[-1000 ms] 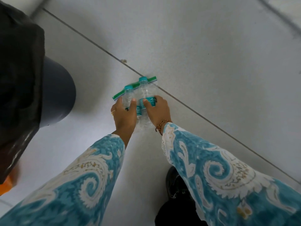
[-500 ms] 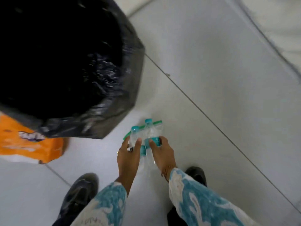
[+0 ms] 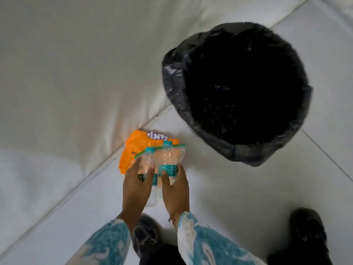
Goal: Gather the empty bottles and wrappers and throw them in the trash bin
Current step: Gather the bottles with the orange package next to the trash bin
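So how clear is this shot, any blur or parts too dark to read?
Head view: soft motion blur overall; the trash bin interior is solid black, contents unreadable; both hands and the bottles stay legible; wide-angle bending curves the floor lines.

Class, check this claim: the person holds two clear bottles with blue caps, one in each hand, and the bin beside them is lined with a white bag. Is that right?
Not quite. The head view shows the bin lined with a black bag, not white. The rest stands: the left hand and right hand each hold one of the two bottles.

The orange wrapper (image 3: 133,148) lies on the floor (image 3: 219,188), left of the bin (image 3: 236,88).
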